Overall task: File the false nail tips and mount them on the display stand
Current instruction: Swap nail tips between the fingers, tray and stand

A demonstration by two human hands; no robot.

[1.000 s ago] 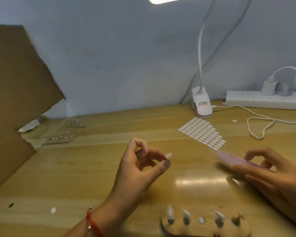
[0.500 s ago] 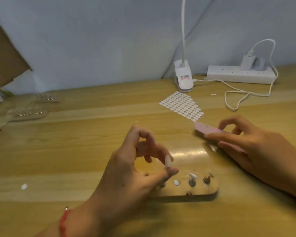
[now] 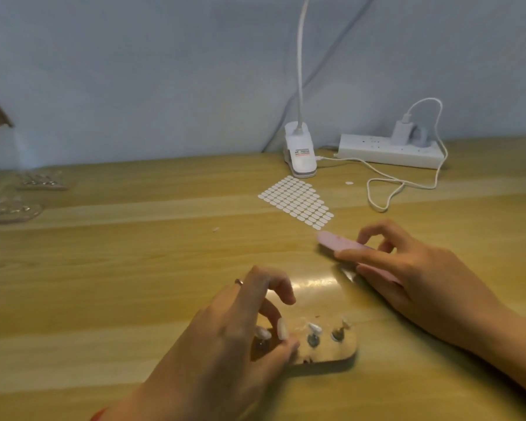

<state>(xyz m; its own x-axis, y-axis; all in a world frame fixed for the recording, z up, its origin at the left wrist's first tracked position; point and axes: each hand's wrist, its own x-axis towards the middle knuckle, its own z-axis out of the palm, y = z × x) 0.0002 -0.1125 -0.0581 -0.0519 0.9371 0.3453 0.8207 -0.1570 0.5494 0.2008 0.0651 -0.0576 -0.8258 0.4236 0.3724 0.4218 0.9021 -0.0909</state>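
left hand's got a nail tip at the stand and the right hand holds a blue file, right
Not quite: the file in the right hand is pink, not blue, as the head view shows. The left hand does pinch a nail tip at the stand.

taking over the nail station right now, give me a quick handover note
Left hand: pinches a pale false nail tip just above the small wooden display stand.
Right hand: holds the flat pink nail file, to the right beyond the stand.
Done: at least two mounted tips stand on pegs right of the held one.
Left: seat this tip; further filing cannot be judged from here.
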